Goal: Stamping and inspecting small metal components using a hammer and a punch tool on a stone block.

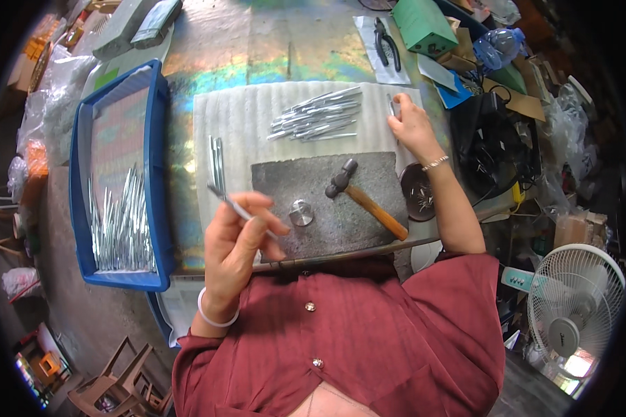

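Note:
Raised over the near left of the bench, my left hand (240, 240) pinches a slim silver metal rod (239, 210) with a darker end. Two or three similar rods (217, 156) lie just beyond it on the white foam sheet (240, 111). My right hand (412, 125) is at the sheet's far right edge, fingers closed around a small metal piece whose kind I cannot make out. Between the hands lies a loose pile of silver rods (316, 117). Nearer me, a hammer (368, 208) with a wooden handle and a round metal disc (301, 213) rest on a dark grey slab (278, 181).
A blue tray (161, 174) holding many rods stands at left. Beside my right forearm is a dark bowl (417, 194) of small metal pins. Black-handled pliers (388, 47), a green box (424, 28) and a plastic bottle (499, 47) sit far right; a fan (576, 306) stands near right.

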The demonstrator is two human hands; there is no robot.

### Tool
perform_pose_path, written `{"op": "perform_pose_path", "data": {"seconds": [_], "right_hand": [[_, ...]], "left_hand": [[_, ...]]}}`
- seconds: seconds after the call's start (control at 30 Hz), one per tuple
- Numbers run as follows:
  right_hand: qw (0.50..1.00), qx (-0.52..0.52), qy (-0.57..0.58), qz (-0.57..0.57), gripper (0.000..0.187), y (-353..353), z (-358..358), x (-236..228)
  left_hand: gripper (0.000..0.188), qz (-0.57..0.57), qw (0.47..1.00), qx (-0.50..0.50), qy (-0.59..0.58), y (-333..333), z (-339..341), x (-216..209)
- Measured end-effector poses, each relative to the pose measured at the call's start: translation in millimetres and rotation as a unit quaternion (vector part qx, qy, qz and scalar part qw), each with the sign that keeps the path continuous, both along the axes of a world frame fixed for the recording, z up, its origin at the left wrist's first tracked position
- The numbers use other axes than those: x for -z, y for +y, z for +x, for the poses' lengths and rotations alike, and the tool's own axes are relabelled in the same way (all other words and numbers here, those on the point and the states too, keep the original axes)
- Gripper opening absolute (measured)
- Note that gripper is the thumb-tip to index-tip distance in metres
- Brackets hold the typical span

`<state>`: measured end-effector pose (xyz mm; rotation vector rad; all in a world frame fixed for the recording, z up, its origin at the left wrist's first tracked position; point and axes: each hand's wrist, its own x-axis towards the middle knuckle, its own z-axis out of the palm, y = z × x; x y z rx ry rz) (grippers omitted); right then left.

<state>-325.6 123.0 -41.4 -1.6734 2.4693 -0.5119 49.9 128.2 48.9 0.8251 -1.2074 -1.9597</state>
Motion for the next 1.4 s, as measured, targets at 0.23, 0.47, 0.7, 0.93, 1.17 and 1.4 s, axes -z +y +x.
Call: {"op": "perform_pose_path", "data": {"seconds": [0.23, 0.47, 0.7, 0.93, 1.17, 1.4], "right_hand": [[0.998, -0.011, -0.051, 0.017, 0.032, -11.1, -10.9, -13.5], [0.889, -0.076, -0.450, -0.014, 0.015, 57.3, 78.2, -121.2], [0.809, -0.164, -0.564, -0.009, 0.005, 78.7, 161.6, -136.0], [0.870, -0.300, -0.331, -0.208, 0.008, 59.7, 178.2, -116.3], [0.875, -0.276, -0.355, -0.178, 0.014, 64.8, 188.0, -114.3], [0.856, -0.214, -0.447, -0.145, 0.012, 69.2, 193.9, -112.1]], "left_hand": [[0.022, -0.093, 0.992, -0.002, -0.089, 3.3, 8.2, -2.3], [0.024, -0.111, 0.983, 0.106, -0.105, 0.0, -6.2, 1.1], [0.020, -0.069, 0.993, 0.094, -0.013, 10.1, -21.9, 11.3], [0.012, -0.114, 0.993, 0.017, -0.032, 18.2, -15.8, 10.5], [0.011, -0.209, 0.975, 0.023, -0.067, 19.8, -13.6, 9.6], [0.010, -0.181, 0.982, 0.030, -0.036, 19.3, -12.6, 10.3]]}}
